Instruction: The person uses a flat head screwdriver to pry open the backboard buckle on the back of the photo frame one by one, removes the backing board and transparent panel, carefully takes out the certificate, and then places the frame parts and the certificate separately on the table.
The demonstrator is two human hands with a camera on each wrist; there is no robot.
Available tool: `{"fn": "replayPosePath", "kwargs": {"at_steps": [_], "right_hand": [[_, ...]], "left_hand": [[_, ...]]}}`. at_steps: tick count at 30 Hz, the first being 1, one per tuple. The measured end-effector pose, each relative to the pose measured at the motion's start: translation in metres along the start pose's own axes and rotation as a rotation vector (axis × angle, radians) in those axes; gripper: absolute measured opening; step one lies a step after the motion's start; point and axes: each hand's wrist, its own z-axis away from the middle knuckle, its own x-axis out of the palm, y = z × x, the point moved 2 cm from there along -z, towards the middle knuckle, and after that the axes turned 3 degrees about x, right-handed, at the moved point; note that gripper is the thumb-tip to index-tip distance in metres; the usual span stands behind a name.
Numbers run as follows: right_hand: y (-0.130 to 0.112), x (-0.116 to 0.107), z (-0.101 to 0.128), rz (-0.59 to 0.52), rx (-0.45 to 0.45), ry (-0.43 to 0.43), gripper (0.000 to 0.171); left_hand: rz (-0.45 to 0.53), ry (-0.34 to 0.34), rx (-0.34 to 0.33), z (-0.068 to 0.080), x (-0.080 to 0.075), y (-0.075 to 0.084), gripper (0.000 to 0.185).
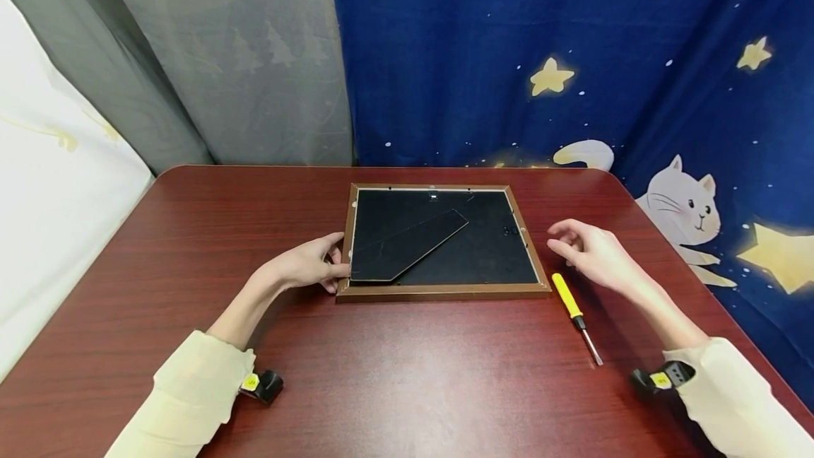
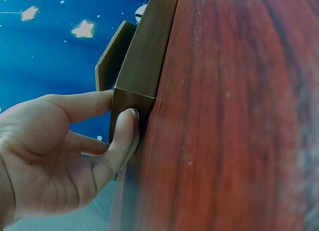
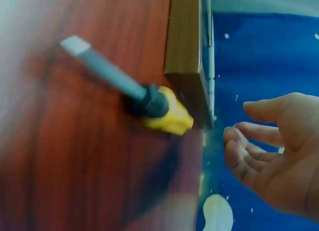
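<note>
A brown wooden picture frame (image 1: 441, 292) lies face down in the middle of the dark red table (image 1: 407, 380), its black backing and folded stand leg (image 1: 407, 246) facing up. My left hand (image 1: 332, 265) pinches the frame's near left corner; in the left wrist view the thumb and a finger of that left hand (image 2: 118, 108) press on the corner of the frame (image 2: 144, 66). My right hand (image 1: 562, 239) hovers relaxed and empty just right of the frame. A yellow-handled screwdriver (image 1: 570, 300) lies on the table under it, seen close in the right wrist view as screwdriver (image 3: 162, 111) beside the frame (image 3: 184, 41) and right hand (image 3: 271, 151).
A blue star-and-cat curtain (image 1: 572, 55) hangs behind the table, with a grey curtain (image 1: 242, 55) to its left. The table's rounded far corners and right edge are close to the cloth. Black wrist cameras (image 1: 263, 385) sit on both sleeves.
</note>
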Motion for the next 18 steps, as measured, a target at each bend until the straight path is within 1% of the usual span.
{"fn": "replayPosePath", "kwargs": {"at_steps": [3,5,11,18], "right_hand": [[-0.010,0.007,-0.015,0.009,-0.049,0.014,0.022],[-0.018,0.012,-0.024,0.007,-0.079,0.007,0.021],[-0.040,0.031,-0.047,-0.026,-0.147,-0.083,0.030],[-0.063,0.051,-0.073,-0.086,-0.240,-0.192,0.040]], "left_hand": [[-0.008,0.005,0.010,0.001,0.000,0.000,0.082],[-0.015,0.005,0.019,0.001,-0.001,-0.001,0.081],[-0.035,-0.001,0.043,0.003,-0.003,-0.001,0.079],[-0.079,-0.013,0.050,0.008,-0.009,-0.002,0.079]]}}
